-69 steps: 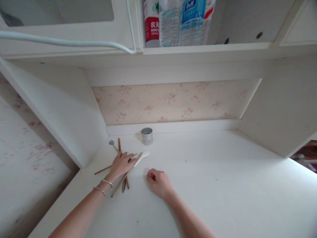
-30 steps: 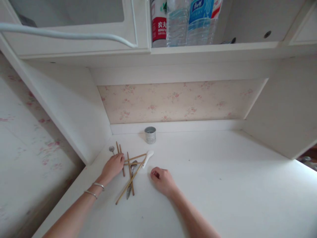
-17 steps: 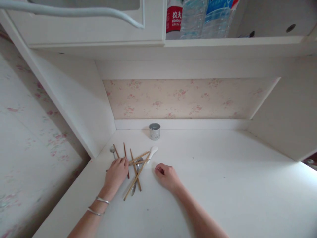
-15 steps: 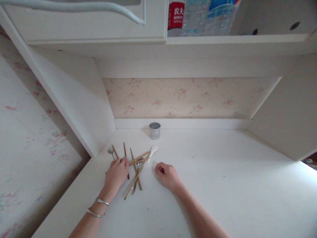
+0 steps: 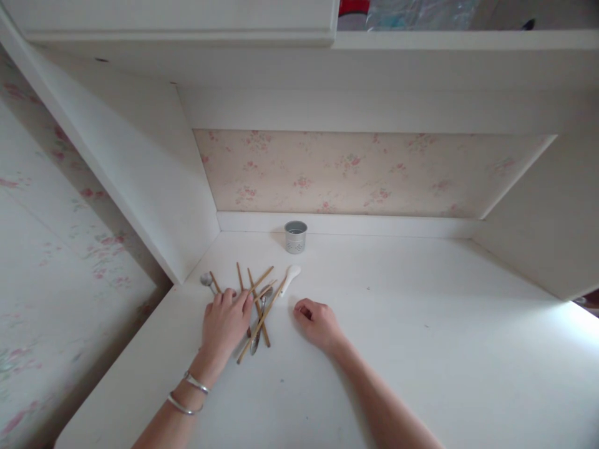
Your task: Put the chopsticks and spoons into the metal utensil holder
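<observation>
My left hand (image 5: pixel 227 319) is over the left side of a loose pile, fingers curled around the near ends of two light wooden chopsticks (image 5: pixel 262 279); the fingers partly hide the grip. Other chopsticks (image 5: pixel 249 350) lie crossed beneath and beside it. A metal spoon (image 5: pixel 255 343) rests under the crossed sticks, and another metal spoon (image 5: pixel 206 280) pokes out beyond my left fingers. At the pile's right edge lies a white spoon (image 5: pixel 292 273). My right hand (image 5: pixel 319 324) rests on the tabletop in a loose fist, apart from the pile, with nothing visible in it.
A small grey perforated metal cup (image 5: pixel 296 239) stands upright near the back ledge, behind the pile. White cabinet panels (image 5: pixel 140 168) close in the left and right sides. Overhead runs a shelf (image 5: pixel 421 41) with plastic bottles on it.
My left hand has shifted slightly right, and the two chopsticks at its fingers have swung so their far ends point more upward. My right hand keeps its pose. The camera view has tilted down.
</observation>
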Demonstrator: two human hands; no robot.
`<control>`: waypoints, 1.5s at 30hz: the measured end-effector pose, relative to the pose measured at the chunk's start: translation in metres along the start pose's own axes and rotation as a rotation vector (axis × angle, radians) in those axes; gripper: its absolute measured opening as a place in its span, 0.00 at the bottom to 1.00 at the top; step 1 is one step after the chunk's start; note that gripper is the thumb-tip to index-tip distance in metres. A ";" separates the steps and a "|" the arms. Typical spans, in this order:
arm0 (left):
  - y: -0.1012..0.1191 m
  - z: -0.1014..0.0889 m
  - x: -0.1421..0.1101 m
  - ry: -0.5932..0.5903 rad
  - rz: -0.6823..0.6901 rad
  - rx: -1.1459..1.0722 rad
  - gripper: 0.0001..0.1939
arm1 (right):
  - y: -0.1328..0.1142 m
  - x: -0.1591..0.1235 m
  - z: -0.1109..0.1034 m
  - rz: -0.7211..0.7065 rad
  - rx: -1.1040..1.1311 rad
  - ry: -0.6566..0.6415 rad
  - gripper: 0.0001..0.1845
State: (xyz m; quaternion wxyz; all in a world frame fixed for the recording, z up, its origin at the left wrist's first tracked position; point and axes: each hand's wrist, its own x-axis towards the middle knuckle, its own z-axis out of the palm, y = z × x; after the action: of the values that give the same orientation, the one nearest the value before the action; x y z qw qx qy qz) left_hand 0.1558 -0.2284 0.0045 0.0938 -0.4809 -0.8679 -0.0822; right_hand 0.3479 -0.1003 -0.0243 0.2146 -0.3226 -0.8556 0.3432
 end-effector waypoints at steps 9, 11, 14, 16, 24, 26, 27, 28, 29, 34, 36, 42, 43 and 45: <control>0.016 0.013 0.016 -0.106 0.216 -0.170 0.29 | -0.002 0.002 -0.003 0.001 0.014 -0.012 0.09; 0.020 0.017 0.021 -0.165 0.212 -0.190 0.30 | -0.002 0.001 -0.003 0.004 0.013 -0.011 0.08; 0.028 0.021 0.031 -0.202 0.208 -0.212 0.30 | -0.003 0.001 -0.003 0.006 0.011 -0.008 0.08; 0.035 0.022 0.039 -0.201 0.215 -0.223 0.31 | -0.003 0.000 -0.002 -0.001 0.008 -0.004 0.08; 0.059 0.029 0.064 -0.173 0.171 -0.198 0.26 | 0.001 0.002 -0.002 -0.020 0.015 -0.010 0.08; 0.059 0.031 0.064 -0.165 0.150 -0.172 0.24 | 0.002 0.002 -0.003 -0.022 0.025 -0.013 0.08; 0.057 0.032 0.063 -0.155 0.142 -0.162 0.23 | 0.003 0.002 -0.003 -0.024 0.033 -0.015 0.08; 0.054 0.032 0.062 -0.146 0.135 -0.154 0.23 | 0.003 0.002 -0.003 -0.026 0.041 -0.016 0.08; 0.050 0.032 0.060 -0.140 0.128 -0.148 0.23 | 0.003 0.002 -0.003 -0.026 0.050 -0.015 0.08; 0.020 0.031 0.051 -0.159 0.092 -0.144 0.22 | 0.004 0.001 -0.003 -0.018 0.063 -0.018 0.08; 0.008 0.030 0.046 -0.162 0.073 -0.149 0.22 | 0.004 0.001 -0.003 -0.018 0.061 -0.025 0.08; -0.016 0.027 0.034 -0.167 0.026 -0.150 0.23 | 0.005 0.002 -0.001 0.010 0.068 -0.023 0.08; -0.018 0.026 0.032 -0.162 0.023 -0.152 0.23 | 0.005 0.001 -0.001 0.014 0.068 -0.020 0.08; -0.021 0.023 0.029 -0.152 0.004 -0.158 0.23 | 0.005 0.001 0.000 0.013 0.069 -0.013 0.08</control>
State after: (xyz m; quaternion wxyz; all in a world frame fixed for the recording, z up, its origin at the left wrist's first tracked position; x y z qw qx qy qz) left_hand 0.1212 -0.2106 -0.0117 -0.0105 -0.4933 -0.8623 -0.1136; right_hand 0.3493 -0.0965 -0.0275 0.2179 -0.3184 -0.8424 0.3762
